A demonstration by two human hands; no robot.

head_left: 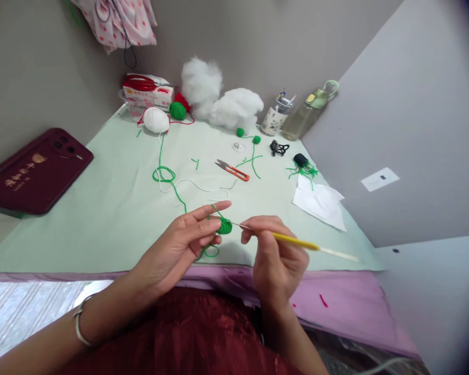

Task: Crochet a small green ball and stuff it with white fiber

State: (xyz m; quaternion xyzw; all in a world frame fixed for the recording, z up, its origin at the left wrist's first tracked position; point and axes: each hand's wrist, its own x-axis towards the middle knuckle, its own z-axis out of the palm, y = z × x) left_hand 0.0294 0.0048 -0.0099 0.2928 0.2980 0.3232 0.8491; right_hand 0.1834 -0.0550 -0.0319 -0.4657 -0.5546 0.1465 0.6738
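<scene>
My left hand [180, 245] pinches a small green crochet piece [224, 226] between thumb and fingers, with the index finger stretched out and green yarn [168, 177] running over it. My right hand [275, 258] grips a crochet hook with a yellow handle [297, 242]; its metal tip enters the green piece. The green yarn trails back across the pale green table [101, 208] toward a green yarn ball [177, 110] at the far side.
Orange-handled snips [233, 170] lie mid-table. At the back are white stuffing [219, 101], a white ball [156, 120], a tissue box [147, 95], a pen cup [276, 117] and a bottle [308, 112]. A dark red phone case [35, 169] lies left, white paper [320, 200] right.
</scene>
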